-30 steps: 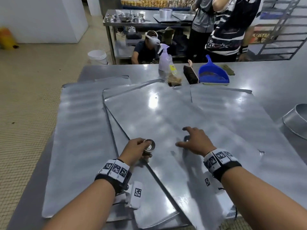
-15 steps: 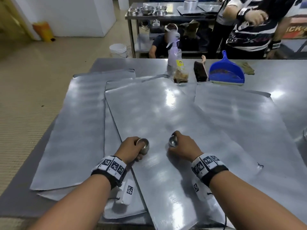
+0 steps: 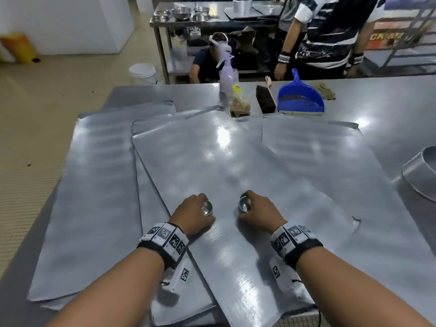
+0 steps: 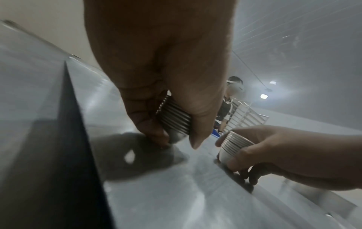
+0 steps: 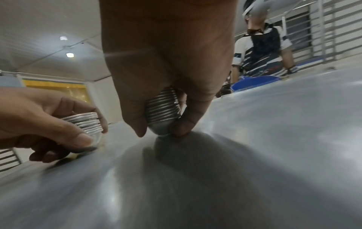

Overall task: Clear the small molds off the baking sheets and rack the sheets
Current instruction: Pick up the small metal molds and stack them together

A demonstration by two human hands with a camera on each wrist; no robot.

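Observation:
Several flat metal baking sheets overlap on the steel table; the top middle sheet (image 3: 212, 166) lies under both hands. My left hand (image 3: 195, 214) grips a nested stack of small metal molds (image 3: 207, 207), whose ridged rims (image 4: 174, 119) show between thumb and fingers. My right hand (image 3: 257, 212) grips a second stack of molds (image 3: 244, 204), its ribbed side (image 5: 162, 110) pinched just above the sheet. The two stacks sit tilted toward each other, a short gap apart. In the right wrist view the left hand's stack (image 5: 86, 122) rests close to the sheet.
At the table's far side stand a spray bottle (image 3: 225, 76), a brush (image 3: 265, 97) and a blue dustpan (image 3: 299, 96). A large metal pan (image 3: 422, 173) sits at the right edge. People stand beyond the table near a second steel bench (image 3: 212, 22) and a rack (image 3: 405, 31).
My right hand went from flat on the sheet to gripping a stack of molds. Both hands drew closer together near the sheet's middle; the head view shifted.

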